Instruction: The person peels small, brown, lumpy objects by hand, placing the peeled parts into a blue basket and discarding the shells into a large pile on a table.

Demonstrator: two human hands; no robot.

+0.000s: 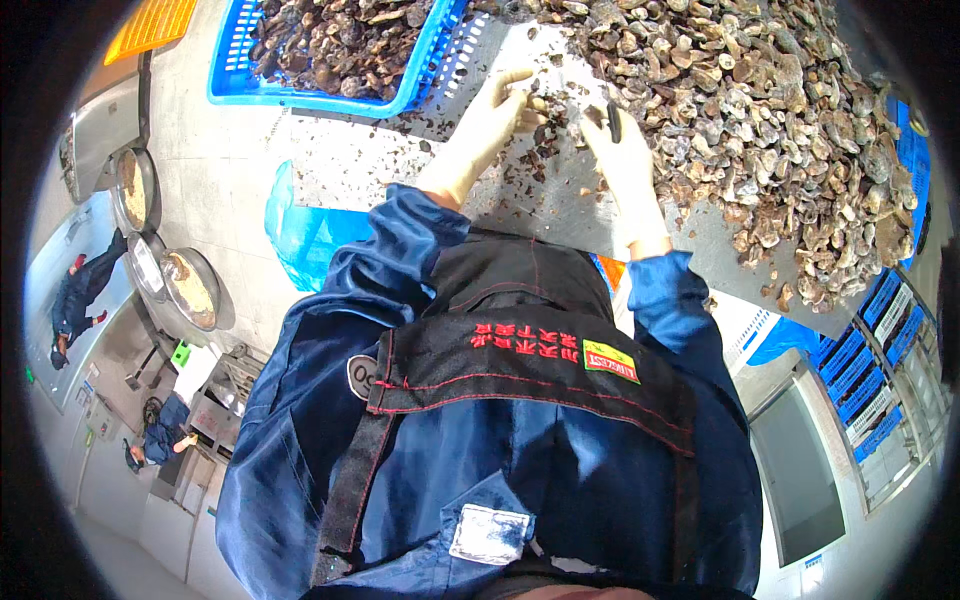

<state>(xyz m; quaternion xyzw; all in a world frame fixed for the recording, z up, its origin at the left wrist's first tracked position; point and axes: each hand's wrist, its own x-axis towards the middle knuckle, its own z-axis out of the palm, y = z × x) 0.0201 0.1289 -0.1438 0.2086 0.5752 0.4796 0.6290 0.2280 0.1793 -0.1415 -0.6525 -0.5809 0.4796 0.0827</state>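
Note:
My left hand [491, 124], in a pale glove, is over the metal table [555, 214] with its fingers spread and curved above dark crumbs. No held item shows in it, though its lower fingers are partly hidden. To its right, my right hand [619, 142], gloved alike, has a small dark object [614, 122] at its fingers; its kind cannot be told. A large heap of oyster-like shells [750, 127] lies just beyond and right of this hand. At the upper left, a blue plastic basket [345, 106] holds darker pieces of the same sort.
Blue plastic sheeting [311, 232] hangs by the table's left edge. Round metal pans [191, 289] stand further left. Two people in dark blue clothes are in the left background. A rack of blue and white trays [862, 375] stands at the right.

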